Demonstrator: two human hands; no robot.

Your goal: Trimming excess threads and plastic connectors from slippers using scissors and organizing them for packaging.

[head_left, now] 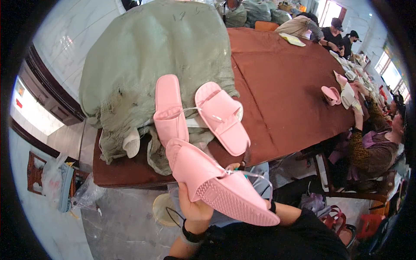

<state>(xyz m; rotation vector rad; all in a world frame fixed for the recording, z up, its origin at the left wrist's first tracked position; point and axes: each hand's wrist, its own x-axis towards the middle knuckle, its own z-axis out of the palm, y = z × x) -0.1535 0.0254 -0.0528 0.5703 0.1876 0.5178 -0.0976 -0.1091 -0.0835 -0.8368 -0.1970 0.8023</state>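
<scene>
While the left hand [197,208] grips pink footwear, a matching pair lies on the sack

Table [299,86]: brown-topped, running from lower left to upper right of the frame.

Sack [160,47]: grey-green, bulging, upper left to centre; its bulk covers that end of the table, and its ragged near edge could catch things.

Co-worker [381,147]: seated at right of frame, hands on a pale slipper [347,96], with a pink slipper [331,95] just beside.

Lying pair: left slipper [167,92] and right slipper [214,106], centre of frame, on the sack's near slope, the right one reaching over the tabletop.

Held pink slipper [234,201]: lower centre, tilted, patterned sole toward lower right; whether a second is nested behind cannot be told. Judged light, bendable and hard to break, with a smooth upper that may slide and a sole offering better grip. Best hold: across the middle, thumb on the side edge. The left hand clasps it from below; the right hand is mostly hidden behind it, its grasp impossible to tell.

Clear strand [262,177]: looped loosely at the held slipper's upper right; liable to snag fingers.
</scene>
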